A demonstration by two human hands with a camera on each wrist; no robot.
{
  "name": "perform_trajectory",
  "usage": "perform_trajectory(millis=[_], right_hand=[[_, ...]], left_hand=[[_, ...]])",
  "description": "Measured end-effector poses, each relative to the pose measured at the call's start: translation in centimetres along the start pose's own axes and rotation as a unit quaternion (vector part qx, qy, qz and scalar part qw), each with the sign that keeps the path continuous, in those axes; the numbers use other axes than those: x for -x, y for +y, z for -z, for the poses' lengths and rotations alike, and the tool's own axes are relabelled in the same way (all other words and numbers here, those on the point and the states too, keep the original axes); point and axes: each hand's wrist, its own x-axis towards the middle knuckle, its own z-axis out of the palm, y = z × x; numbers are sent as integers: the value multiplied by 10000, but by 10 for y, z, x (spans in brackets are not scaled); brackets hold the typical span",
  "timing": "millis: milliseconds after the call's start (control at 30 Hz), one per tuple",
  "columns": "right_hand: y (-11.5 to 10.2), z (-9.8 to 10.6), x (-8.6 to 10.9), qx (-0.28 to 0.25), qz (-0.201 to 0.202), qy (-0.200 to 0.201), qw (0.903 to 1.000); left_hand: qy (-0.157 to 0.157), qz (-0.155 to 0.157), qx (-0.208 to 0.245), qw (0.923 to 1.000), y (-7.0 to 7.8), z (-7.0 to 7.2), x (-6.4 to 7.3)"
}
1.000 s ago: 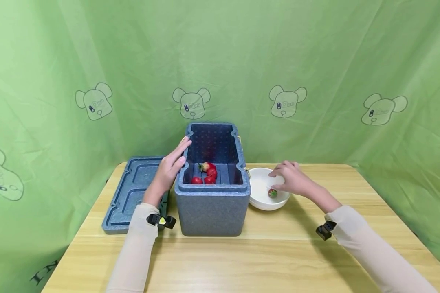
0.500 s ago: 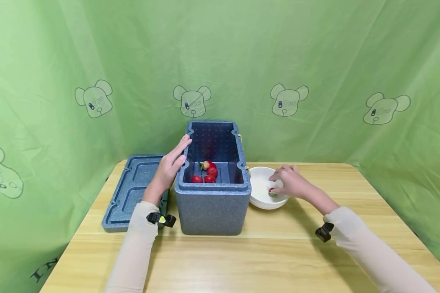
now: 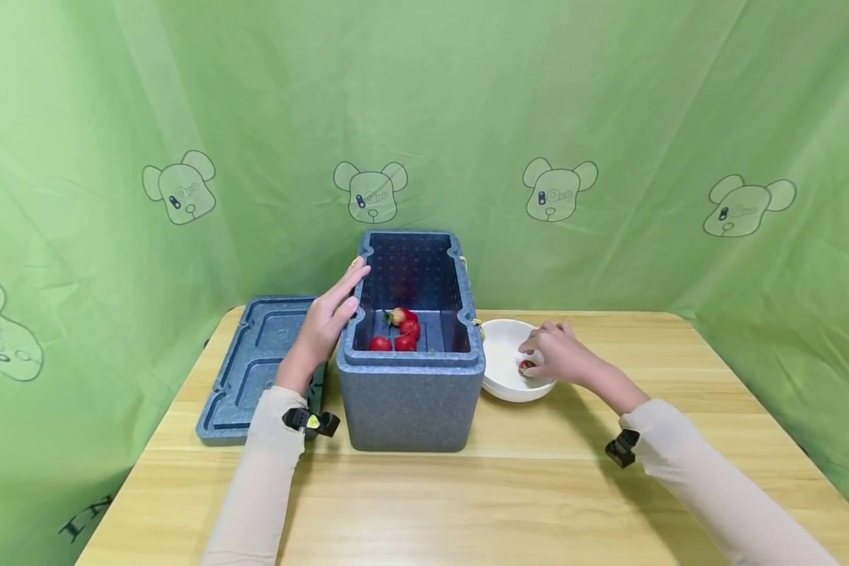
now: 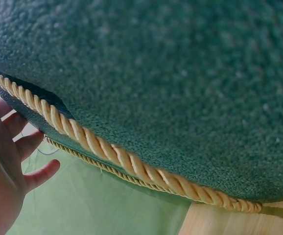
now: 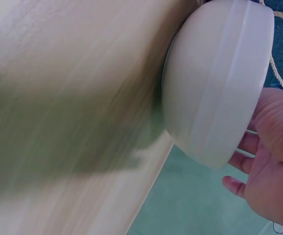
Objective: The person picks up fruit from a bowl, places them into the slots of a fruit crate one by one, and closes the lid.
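A blue-grey foam box (image 3: 410, 405) stands uncovered on the table, with several red strawberries (image 3: 405, 338) on its floor. My left hand (image 3: 323, 321) rests along the box's left rim with straight fingers. In the left wrist view, the fingers (image 4: 30, 144) are spread beside the box wall and its twisted gold cord (image 4: 117, 155). To the right of the box stands a white bowl (image 3: 498, 362). My right hand (image 3: 562, 354) reaches into it, thumb and fingers pinching a strawberry (image 3: 527, 367) that is partly covered. The right wrist view shows the bowl's outside, which hides the fingertips.
The box's lid (image 3: 258, 377) lies on the table left of the box, partly behind the left forearm. A wooden table (image 3: 453, 503) carries everything. Green cloth with bear-head drawings (image 3: 424, 118) hangs behind and at both sides.
My right hand has lowered slightly into the bowl and its fingers have closed in around the strawberry, covering more of it. My left hand has stayed on the box rim.
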Motion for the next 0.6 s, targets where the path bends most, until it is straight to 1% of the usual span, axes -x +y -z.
perform_trajectory(millis=[200,467,600], right_hand=[[0,-5,-1,39,-13,-92,9999],[3,-8,-2,96,46,-40,9999],[4,-8,-2,137,25,-86,9999]], left_hand=[[-24,6,10,10000,0,0,1],[-7,19,11,10000,0,1,0],[-9,32,30,10000,0,0,0]])
